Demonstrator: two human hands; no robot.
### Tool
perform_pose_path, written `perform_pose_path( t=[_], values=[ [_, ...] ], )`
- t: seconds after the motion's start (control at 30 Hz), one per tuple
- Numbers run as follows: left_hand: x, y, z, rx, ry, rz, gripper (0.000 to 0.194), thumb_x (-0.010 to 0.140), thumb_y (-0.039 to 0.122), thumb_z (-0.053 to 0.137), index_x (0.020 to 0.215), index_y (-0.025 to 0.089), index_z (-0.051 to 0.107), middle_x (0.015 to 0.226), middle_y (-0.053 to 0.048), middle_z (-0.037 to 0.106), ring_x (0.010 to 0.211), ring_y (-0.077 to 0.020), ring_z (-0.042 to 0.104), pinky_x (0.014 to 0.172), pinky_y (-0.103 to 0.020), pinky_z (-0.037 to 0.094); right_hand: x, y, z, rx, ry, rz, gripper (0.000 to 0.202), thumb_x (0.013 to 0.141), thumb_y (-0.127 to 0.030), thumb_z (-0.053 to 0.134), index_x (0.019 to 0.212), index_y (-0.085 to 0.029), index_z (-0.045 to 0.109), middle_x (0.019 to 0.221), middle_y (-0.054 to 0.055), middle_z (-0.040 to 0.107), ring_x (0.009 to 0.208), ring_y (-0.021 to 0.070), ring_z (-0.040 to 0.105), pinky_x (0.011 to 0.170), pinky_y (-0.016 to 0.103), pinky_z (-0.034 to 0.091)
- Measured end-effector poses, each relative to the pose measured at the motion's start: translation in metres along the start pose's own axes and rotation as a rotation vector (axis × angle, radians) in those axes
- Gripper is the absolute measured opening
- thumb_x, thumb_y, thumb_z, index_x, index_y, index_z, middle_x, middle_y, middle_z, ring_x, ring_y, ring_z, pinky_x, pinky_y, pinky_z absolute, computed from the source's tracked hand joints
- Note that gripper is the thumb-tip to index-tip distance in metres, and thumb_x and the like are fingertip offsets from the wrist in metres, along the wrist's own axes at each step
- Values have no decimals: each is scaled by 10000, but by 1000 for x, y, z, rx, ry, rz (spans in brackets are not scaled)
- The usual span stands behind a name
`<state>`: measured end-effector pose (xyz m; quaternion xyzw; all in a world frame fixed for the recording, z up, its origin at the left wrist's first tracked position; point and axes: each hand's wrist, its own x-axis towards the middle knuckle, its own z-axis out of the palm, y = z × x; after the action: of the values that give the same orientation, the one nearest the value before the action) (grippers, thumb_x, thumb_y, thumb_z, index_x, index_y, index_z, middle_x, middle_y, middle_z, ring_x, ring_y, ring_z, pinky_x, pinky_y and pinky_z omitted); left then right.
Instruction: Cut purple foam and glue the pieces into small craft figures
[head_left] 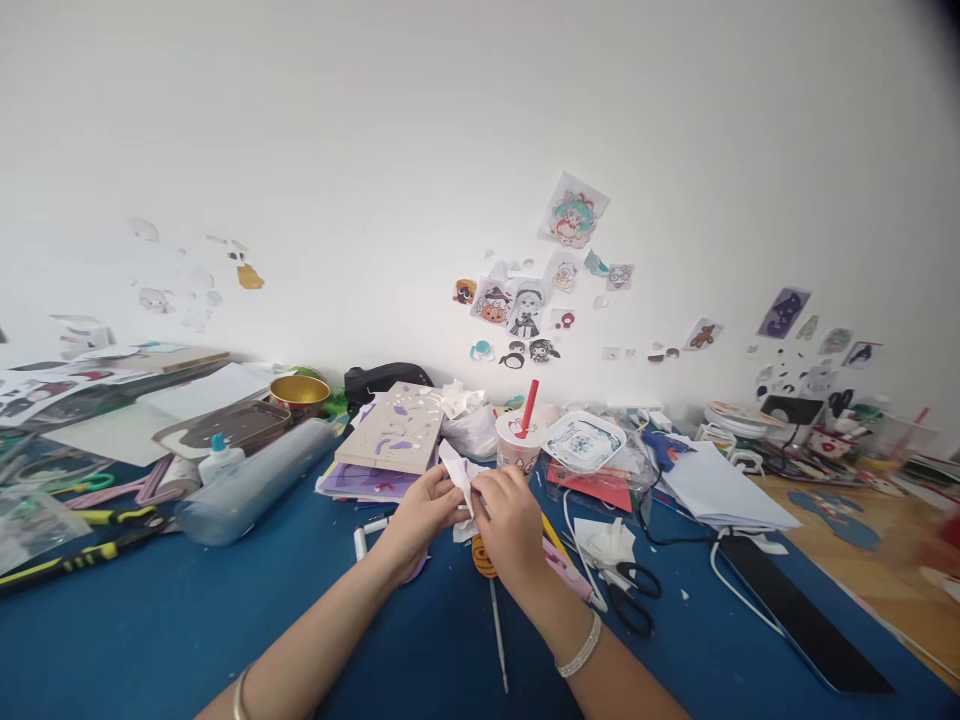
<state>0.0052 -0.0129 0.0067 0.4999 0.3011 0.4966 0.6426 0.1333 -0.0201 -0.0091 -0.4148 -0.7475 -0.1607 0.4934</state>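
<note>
Print on the translucent plastic cup with a red straw: red and dark figures on lid and side, too small to read as text. White square dish with blue markings beside it: pattern, lettering can't be made out. Paper cartoon cutouts on the wall: pictures, any text too fine.

Thin white crumpled paper-like piece: creased, narrow, upper end sticking up above the fingers, lower part mostly hidden. Sits between both hands, just in front of the cup, over the blue table surface.

Left hand: fingers closed in, pinching it from the left. Right hand: fingers curled on its other side, fingertips partly hidden.

Round orange-and-black piece just under the right hand, partly covered. Black-handled scissors to the right.
</note>
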Motion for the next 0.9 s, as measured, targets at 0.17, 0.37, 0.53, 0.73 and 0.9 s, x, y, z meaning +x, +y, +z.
perform_pose_path(
  t=[0.17,0.37,0.53,0.73,0.9],
  values=[
    [1,-1,-3,51,17,12,377,677,365,693,992,171,625,903,-51,690,792,-176,621,693,-261,482,7,3,-13,118,-66,39,196,752,-114,491,856,-192,638,887,66,602,840,213,509,742,355,449],
    [3,2,-7,325,-196,22,328,662,394,681,858,130,669,748,-25,674,713,-181,577,653,-255,425,13,20,-22,282,-140,134,428,816,-274,522,1239,-236,464,1241,83,507,1161,239,428,969,422,355],
    [4,0,-10,469,-227,53,299,717,415,610,811,133,640,694,-10,620,673,-167,534,604,-234,379,9,24,-15,498,-280,263,182,835,-224,497,970,-214,619,940,41,639,917,175,576,834,323,457],
    [4,-1,-15,413,-319,8,288,738,436,589,841,174,528,605,47,512,541,-107,446,514,-198,302,8,25,-13,601,-353,297,278,875,-261,435,1114,-222,571,1085,55,614,951,165,579,822,304,461],
    [5,1,-15,617,-108,93,250,775,436,525,789,186,518,533,68,432,498,-111,388,482,-206,272,10,26,-10,489,-251,373,91,788,-201,530,750,-176,609,760,15,627,715,151,587,645,256,465]
  ],
)
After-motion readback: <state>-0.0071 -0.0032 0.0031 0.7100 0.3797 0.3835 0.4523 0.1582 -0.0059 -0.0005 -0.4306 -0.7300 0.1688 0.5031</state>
